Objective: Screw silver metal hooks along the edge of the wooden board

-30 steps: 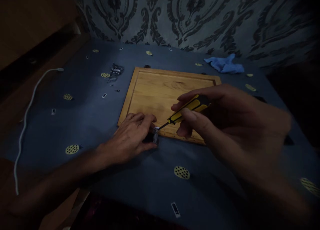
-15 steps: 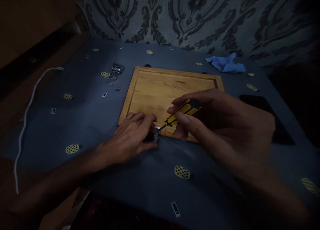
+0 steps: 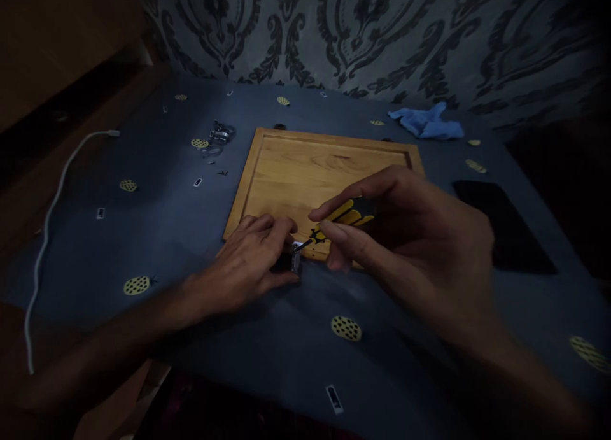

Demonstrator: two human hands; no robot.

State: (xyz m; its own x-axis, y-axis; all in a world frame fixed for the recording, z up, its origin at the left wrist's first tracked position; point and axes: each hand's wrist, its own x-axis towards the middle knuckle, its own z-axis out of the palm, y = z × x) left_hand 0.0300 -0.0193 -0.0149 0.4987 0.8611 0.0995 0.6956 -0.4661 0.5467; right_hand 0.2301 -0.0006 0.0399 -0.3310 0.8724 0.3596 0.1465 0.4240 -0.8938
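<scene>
Left hand (image 3: pixel 255 255): palm down, fingers curled | right hand (image 3: pixel 410 242): pinching (nearer the camera) | both hands: bare

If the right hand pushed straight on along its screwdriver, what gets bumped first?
Probably the small metal piece at the left hand; the screwdriver points there, though depth is unclear.

Around the board (image 3: pixel 286 185) on the table (image 3: pixel 267 344), metal parts (image 3: pixel 221 134) at ten o'clock, cloth (image 3: pixel 427 121) at two, cable (image 3: pixel 46 228) at nine
</scene>
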